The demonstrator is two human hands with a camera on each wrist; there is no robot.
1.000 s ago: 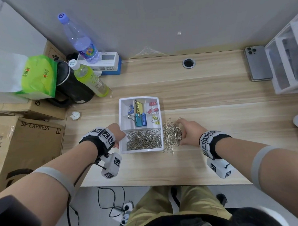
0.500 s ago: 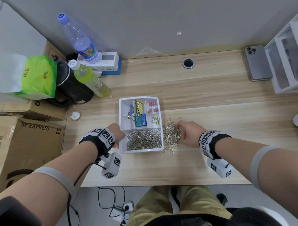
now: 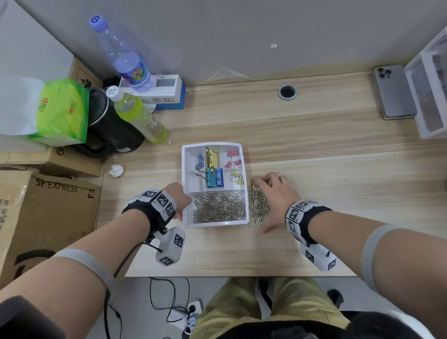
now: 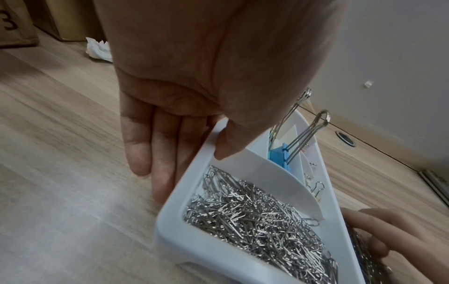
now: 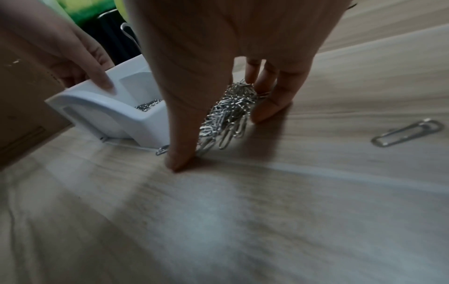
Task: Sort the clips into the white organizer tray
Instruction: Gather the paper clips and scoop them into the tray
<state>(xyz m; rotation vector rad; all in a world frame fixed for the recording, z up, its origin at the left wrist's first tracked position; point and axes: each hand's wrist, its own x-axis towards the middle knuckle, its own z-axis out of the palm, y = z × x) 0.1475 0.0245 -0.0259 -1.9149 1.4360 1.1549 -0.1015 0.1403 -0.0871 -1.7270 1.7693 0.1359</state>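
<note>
This looks like an office workstation. A pale wood-grain desk (image 3: 318, 144) stands against a plain grey wall, with a round cable grommet (image 3: 287, 92) set into its back edge. A white organizer tray (image 3: 238, 145) of stationery sits on it: silver paper clips (image 3: 219, 208) and coloured binder clips (image 3: 214, 178). A smartphone (image 3: 393, 92) lies face down beside white stacked drawers (image 3: 434, 88). At the left edge stand drink bottles (image 3: 135, 114) and a black kettle (image 3: 110, 130), with cardboard shipping boxes (image 3: 40, 218) (one printed SF EXPRESS) piled alongside. Under the desk, cables run to a power strip (image 3: 191, 315) on the floor.
</note>
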